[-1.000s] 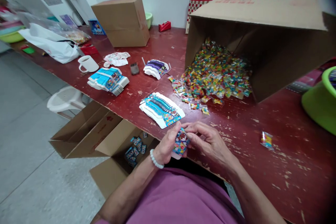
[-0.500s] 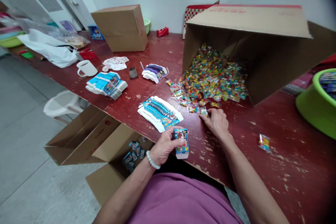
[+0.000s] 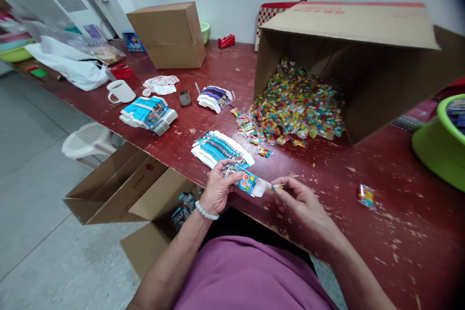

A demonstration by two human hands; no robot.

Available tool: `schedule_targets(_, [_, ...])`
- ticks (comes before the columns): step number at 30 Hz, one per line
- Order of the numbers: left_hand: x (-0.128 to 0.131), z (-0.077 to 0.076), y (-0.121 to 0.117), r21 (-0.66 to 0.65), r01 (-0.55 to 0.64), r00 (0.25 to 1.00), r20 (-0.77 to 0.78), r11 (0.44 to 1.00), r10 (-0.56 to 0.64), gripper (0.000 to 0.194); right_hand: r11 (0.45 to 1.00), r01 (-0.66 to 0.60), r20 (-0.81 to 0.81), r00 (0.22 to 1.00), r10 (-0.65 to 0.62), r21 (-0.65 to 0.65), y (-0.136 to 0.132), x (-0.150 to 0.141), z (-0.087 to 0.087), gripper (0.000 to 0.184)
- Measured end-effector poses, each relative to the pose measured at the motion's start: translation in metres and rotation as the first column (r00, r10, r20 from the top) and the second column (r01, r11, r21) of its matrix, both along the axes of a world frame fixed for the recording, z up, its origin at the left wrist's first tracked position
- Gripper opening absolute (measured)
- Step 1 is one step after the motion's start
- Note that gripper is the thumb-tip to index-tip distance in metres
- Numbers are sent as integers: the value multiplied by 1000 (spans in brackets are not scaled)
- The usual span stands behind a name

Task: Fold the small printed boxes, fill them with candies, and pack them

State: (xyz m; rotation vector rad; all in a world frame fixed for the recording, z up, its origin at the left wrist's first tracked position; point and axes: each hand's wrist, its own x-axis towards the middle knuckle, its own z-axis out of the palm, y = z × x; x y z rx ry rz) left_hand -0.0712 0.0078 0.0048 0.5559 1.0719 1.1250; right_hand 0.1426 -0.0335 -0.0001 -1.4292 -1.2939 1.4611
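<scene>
My left hand [image 3: 218,186] is closed around a small printed blue carton [image 3: 245,181], held on its side over the table's near edge with its white open end facing right. My right hand [image 3: 298,198] pinches a small colourful sweet packet [image 3: 275,187] right at that open end. Just beyond my left hand lies a fanned stack of flat blue cartons [image 3: 220,151]. A pile of colourful packets [image 3: 290,106] spills from a large cardboard box [image 3: 363,43] lying on its side.
One loose packet [image 3: 366,195] lies at the right. A green basin [image 3: 441,140] stands at the far right. Other carton stacks [image 3: 148,113], [image 3: 215,97], a white mug [image 3: 121,91], a closed box [image 3: 169,34] sit further back. An open floor box [image 3: 160,223] holds filled cartons.
My right hand reached to the packet pile, picked one up and came back to the carton's open end. My left hand tipped the carton from upright onto its side.
</scene>
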Motion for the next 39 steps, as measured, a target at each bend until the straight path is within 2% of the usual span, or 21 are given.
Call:
schedule_targets(3, [-1, -3, -5, -16, 49, 998, 28, 999, -49, 57, 994, 10, 132, 991, -24, 107, 1, -4, -3, 28])
schedule_targets(7, [-1, -9, -16, -42, 244, 969, 38, 969, -242, 51, 976, 11, 164, 985, -48, 219, 14, -5, -8, 27])
schedule_targets(11, [7, -15, -25, -43, 516, 855, 82, 856, -511, 54, 966, 5, 141, 989, -44, 260, 22, -9, -4, 28])
schedule_targets(13, [11, -17, -26, -20, 583, 809, 114, 812, -577, 47, 960, -20, 199, 979, -37, 278, 23, -11, 0, 23])
schedule_targets(15, [14, -17, -25, 6, 567, 815, 142, 824, -562, 45, 941, -43, 292, 954, -61, 336, 23, -12, 5, 19])
schedule_targets(17, [15, -14, -23, 21, 534, 832, 166, 845, -530, 48, 895, -100, 354, 933, -68, 435, 22, -11, 9, 18])
schedule_targets(19, [15, -10, -20, 26, 509, 846, 168, 860, -506, 49, 847, -154, 337, 941, -32, 509, 21, -10, 11, 20])
schedule_targets(21, [16, -5, -17, 12, 471, 868, 171, 882, -466, 47, 837, -97, 252, 967, -50, 539, 19, -9, 9, 22])
schedule_targets(23, [18, -2, -14, -35, 416, 891, 213, 909, -400, 41, 846, 38, 162, 976, -146, 532, 16, -10, 4, 22])
schedule_targets(25, [21, 0, -13, -95, 361, 904, 279, 928, -323, 42, 854, 119, 116, 972, -204, 506, 12, -14, -1, 22])
schedule_targets(28, [26, -2, -13, -164, 287, 916, 335, 944, -221, 41, 885, 95, 78, 986, -146, 456, 7, -25, -7, 15])
schedule_targets(32, [29, -10, -19, -217, 177, 950, 292, 960, -109, 34, 898, 89, 12, 994, -105, 432, 3, -34, -7, 14])
schedule_targets(35, [30, -14, -23, -165, 142, 971, 215, 976, -105, 34, 930, 77, -12, 997, -78, 359, 5, -34, -9, 21])
schedule_targets(37, [31, -14, -25, -146, 148, 976, 179, 978, -121, 37, 966, 101, -105, 991, -78, 236, 9, -34, -11, 21])
schedule_targets(39, [32, -12, -24, -145, 162, 974, 181, 976, -135, 37, 983, 115, -202, 976, -84, 146, 12, -33, -14, 28])
